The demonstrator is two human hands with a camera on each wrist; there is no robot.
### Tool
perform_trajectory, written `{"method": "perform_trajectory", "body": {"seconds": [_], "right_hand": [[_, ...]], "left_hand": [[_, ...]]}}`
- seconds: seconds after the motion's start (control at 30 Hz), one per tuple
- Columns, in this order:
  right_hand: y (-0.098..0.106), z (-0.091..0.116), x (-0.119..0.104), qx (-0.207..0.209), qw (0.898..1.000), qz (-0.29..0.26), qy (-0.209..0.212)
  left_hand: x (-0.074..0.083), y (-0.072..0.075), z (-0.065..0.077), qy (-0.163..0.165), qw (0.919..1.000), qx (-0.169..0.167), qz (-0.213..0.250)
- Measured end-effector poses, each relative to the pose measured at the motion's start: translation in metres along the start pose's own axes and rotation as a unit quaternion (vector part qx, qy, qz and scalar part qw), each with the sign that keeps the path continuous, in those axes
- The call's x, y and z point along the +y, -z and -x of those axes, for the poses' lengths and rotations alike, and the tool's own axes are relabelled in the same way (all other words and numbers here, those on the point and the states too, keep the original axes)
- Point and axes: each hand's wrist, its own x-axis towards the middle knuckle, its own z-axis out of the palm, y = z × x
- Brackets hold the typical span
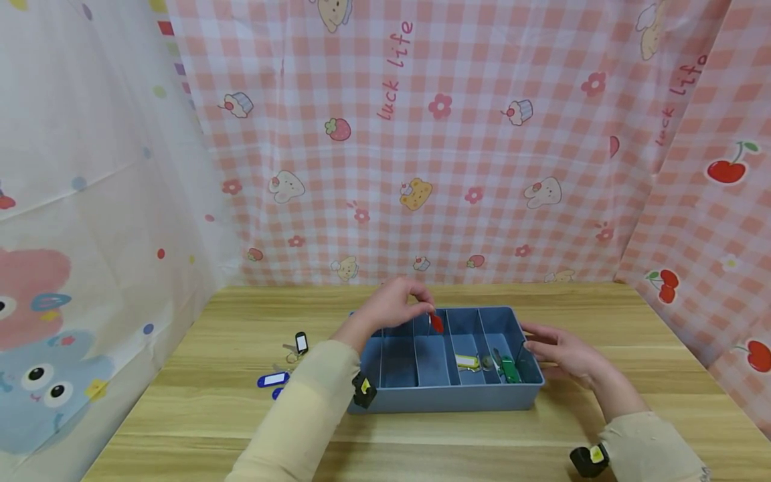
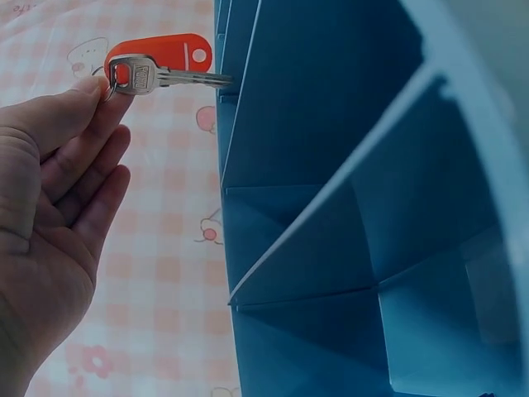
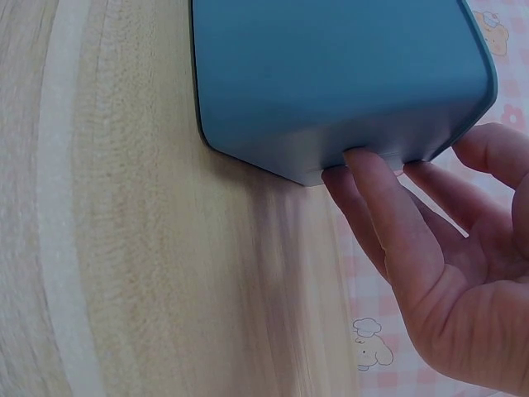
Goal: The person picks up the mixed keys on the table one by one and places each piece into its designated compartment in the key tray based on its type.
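Note:
My left hand (image 1: 394, 304) pinches the ring of a key (image 2: 145, 76) with a red key tag (image 2: 178, 51) between thumb and index finger. In the head view, the red tag hangs over the middle of a blue-grey divided box (image 1: 446, 399). My right hand (image 1: 569, 355) rests against the box's right end, its fingers (image 3: 388, 207) fairly straight on the outer wall and the thumb near the rim. A yellow key tag (image 1: 466, 362) lies in the second compartment from the right. In the rightmost one lies a green key tag (image 1: 509, 369).
Left of the box, on the wooden table (image 1: 199, 402), lie keys with a black tag (image 1: 302, 343) and a blue tag (image 1: 274, 379). Another blue tag (image 1: 278, 393) is partly hidden by the left sleeve. A checked cloth (image 1: 434, 154) hangs behind the table.

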Motion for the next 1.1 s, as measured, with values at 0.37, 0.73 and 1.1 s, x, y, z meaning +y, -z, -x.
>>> {"method": "perform_trajectory", "body": {"seconds": [0.37,0.73,1.1], "right_hand": [[-0.0001,-0.001,0.001,-0.002,1.0,-0.003,0.006],[-0.0005,-0.0005,0.0014,0.005,1.0,0.004,-0.001],[0.0,-0.001,0.0023,0.002,1.0,0.001,0.001]], "left_hand": [[-0.0011,-0.0007,-0.0002,0.016,0.9999,-0.003,0.003],[-0.0075,-0.003,0.0,0.013,0.9998,-0.01,-0.01],[-0.005,0.0012,0.006,-0.009,0.9999,0.0,0.012]]}}
